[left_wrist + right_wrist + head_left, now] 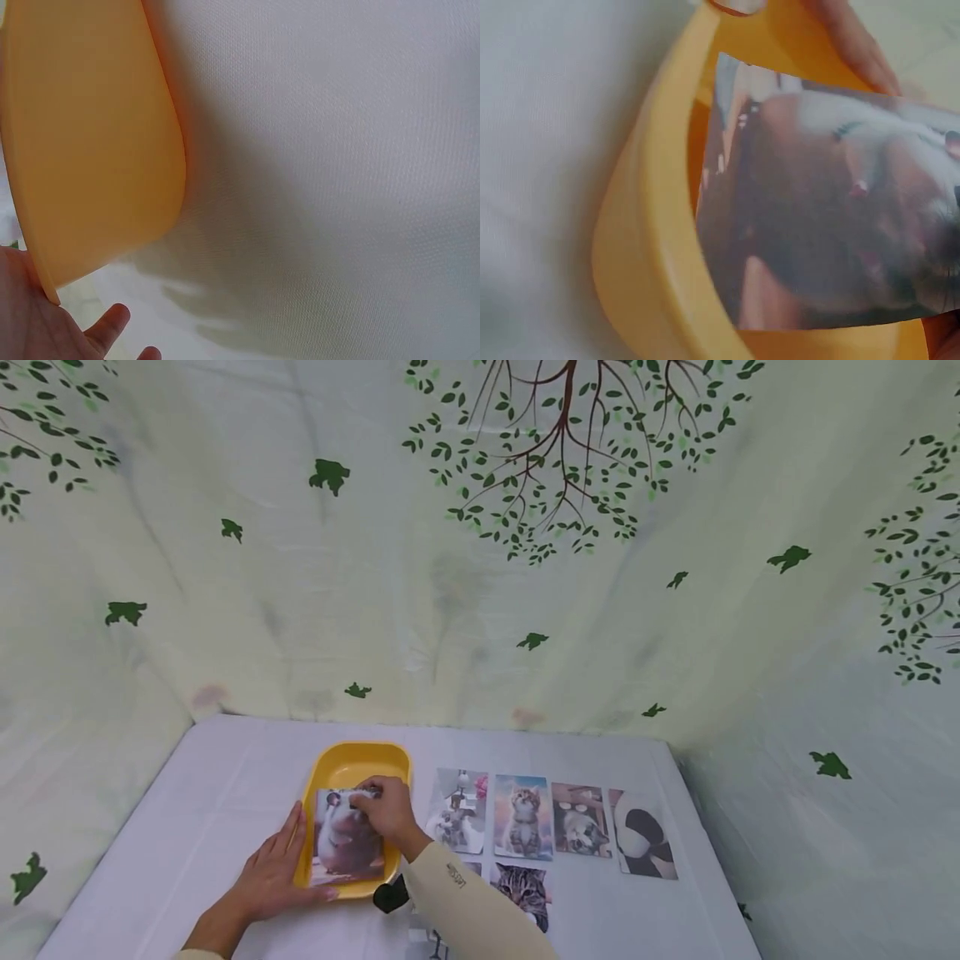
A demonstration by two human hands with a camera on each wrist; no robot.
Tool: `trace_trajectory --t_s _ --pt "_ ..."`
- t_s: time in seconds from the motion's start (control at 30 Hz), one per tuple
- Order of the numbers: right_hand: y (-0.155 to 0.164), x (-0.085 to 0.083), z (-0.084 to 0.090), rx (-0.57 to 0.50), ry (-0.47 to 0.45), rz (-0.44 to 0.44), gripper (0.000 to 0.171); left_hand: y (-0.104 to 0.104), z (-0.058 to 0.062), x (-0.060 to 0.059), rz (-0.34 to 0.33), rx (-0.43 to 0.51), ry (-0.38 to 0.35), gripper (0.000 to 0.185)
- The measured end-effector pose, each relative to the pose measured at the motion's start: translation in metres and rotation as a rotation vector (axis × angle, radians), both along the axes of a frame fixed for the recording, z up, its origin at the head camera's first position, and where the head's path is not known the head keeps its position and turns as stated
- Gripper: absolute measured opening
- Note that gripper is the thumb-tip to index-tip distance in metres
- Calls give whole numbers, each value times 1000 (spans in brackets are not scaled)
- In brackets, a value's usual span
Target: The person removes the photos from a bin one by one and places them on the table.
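A yellow tray (358, 752) sits on the left part of the table. My right hand (392, 814) reaches over it and pinches the top edge of a photo card (348, 843) that pictures a plump furry animal. In the right wrist view that card (817, 202) is slightly bowed, within the tray's yellow rim (664, 202). Along the tray's left side lies my left hand (268, 877), its fingers straight and its thumb at the near rim. The left wrist view shows the tray's outer wall (90, 142) against this hand (45, 322).
Right of the tray lie several photo cards in rows, among them a kitten card (522, 818), a grey card (459, 810) and a black-and-white card (643, 835). A tabby cat card (522, 893) is partly behind the right sleeve (468, 902). A leaf-printed cloth (420, 610) hangs behind the table.
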State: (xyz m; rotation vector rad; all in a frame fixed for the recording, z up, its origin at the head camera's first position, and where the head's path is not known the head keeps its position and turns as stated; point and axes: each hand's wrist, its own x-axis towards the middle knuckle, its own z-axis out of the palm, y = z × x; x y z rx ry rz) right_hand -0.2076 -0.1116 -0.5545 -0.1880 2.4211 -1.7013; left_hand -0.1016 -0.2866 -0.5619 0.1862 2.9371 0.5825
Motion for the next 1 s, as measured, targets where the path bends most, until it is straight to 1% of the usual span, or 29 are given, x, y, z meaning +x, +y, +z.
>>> trace_trajectory --t_s 0.07,0.17,0.23,0.4,0.53,0.6,0.67,0.7,0.8,0.9,0.97,1.0 --pt "9 -2 4 -39 53 7 6 0 0 -1 -1 4 1 130" --pt "23 -4 12 -87 75 -8 9 0 0 -2 4 18 -9 130" --pt "31 -6 16 -116 70 -32 10 0 1 -2 5 23 -16 131" --pt "49 -11 28 -194 50 -107 14 0 1 -1 -6 25 11 131" --pt "65 -12 33 -254 20 -126 16 0 1 0 -15 25 14 130" --pt "76 -11 35 -261 18 -123 16 1 1 0 -21 28 18 130" --pt "87 -11 35 -267 37 -116 16 1 1 0 -26 31 21 130" --pt "93 -9 35 -265 33 -115 17 1 0 0 -30 33 29 129" --pt "114 -6 33 -274 24 -102 18 0 -2 -1 -30 41 21 129" --pt "136 -1 31 -283 -4 -101 19 -1 -3 -2 -28 36 21 129" --pt "152 1 29 -282 5 -101 21 0 -3 -3 -27 25 29 129" --pt "160 4 31 -274 17 -100 22 0 -2 -4 -25 20 34 129"
